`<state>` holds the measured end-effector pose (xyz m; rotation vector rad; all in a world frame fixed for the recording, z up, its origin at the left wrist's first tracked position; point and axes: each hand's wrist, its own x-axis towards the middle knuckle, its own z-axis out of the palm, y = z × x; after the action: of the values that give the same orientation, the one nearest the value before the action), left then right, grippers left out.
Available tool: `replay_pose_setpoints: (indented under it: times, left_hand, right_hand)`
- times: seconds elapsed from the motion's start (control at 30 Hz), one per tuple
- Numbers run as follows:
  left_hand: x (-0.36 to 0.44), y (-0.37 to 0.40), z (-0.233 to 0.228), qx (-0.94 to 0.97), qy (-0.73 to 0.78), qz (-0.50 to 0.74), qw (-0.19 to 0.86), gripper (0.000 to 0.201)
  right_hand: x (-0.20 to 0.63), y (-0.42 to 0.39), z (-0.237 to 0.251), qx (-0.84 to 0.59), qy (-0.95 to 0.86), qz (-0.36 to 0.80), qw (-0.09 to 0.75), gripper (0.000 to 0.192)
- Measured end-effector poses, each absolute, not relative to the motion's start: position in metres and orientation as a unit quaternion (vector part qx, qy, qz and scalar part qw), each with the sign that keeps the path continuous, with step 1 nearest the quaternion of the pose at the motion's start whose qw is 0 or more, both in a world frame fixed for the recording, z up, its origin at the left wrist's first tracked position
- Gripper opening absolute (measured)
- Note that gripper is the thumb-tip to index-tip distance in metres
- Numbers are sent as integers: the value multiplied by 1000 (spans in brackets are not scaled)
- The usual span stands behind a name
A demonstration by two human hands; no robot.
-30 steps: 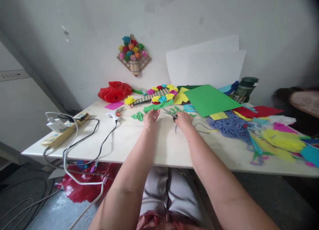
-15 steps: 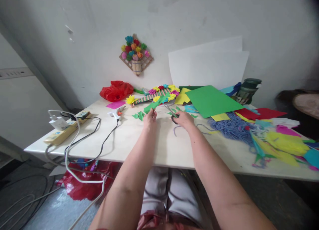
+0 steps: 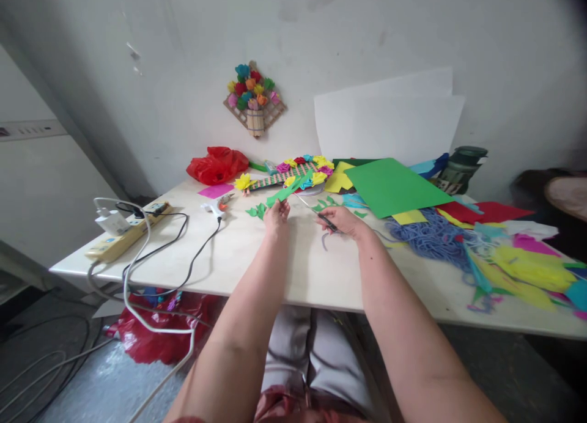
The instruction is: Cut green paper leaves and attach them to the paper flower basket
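In the head view, the left hand [image 3: 277, 216] is pinching the near end of a green strip [image 3: 280, 195], past the middle of the worktop [image 3: 316, 270], toward its far edge. That grip is closed on the strip, likely so the long part is sticking out free of the fingers. The right hand [image 3: 342, 221] is holding scissors [image 3: 329, 224], its grip wrapped around the black handle. The blades are pointing away from the body and toward the strip, maybe to keep the tips off the fingers. I cannot tell if the blades are apart.

Small green leaves [image 3: 259, 211] are lying just left of the strip, perhaps to stay close by. More cut green bits [image 3: 326, 203] are lying behind the right hand. The flower mat [image 3: 268, 180] is resting near the far edge, behind the strip.

The arms are reaching over the near edge, and room is showing between them. The glue gun [image 3: 215, 211] and its cord are taking up space on the left. Yarn [image 3: 426, 233] and paper are crowding the right end, so the right elbow is having less room.
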<state>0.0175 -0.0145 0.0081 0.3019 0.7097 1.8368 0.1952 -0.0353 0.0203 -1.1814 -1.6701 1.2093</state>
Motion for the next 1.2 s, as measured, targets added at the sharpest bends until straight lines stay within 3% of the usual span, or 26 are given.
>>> replay_pose_setpoints:
  times: [0.17, 0.47, 1.2]
  left_hand:
    - [19, -13, 6, 151, 302, 768, 544, 7]
    - [18, -12, 6, 131, 307, 769, 545, 16]
    - [34, -17, 1, 261, 218, 727, 596, 6]
  right_hand:
    - [193, -41, 27, -467, -659, 482, 339, 21]
    - [195, -46, 29, -456, -681, 493, 293, 26]
    - [186, -42, 26, -455, -660, 483, 352, 25]
